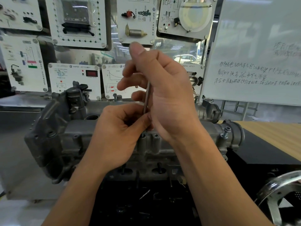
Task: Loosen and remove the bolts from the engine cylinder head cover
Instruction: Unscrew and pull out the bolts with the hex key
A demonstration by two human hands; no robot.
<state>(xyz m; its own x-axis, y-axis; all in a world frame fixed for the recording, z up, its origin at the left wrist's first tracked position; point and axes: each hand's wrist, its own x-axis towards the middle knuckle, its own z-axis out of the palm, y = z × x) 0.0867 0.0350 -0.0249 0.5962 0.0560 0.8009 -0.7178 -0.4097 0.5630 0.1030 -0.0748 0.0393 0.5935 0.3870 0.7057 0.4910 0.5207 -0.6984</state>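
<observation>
The right grip (162,95) is curled around the upper part of a thin key (146,97), which stands almost upright. The left grip (117,132), at 7 o'clock from it, pinches the key's lower end, just above the cover (78,132). Whether a bolt sits under the tip, I cannot tell. A raised bolt (225,134) stands at 3 o'clock from the left grip, and a second bolt (115,95) at 12 o'clock.
</observation>
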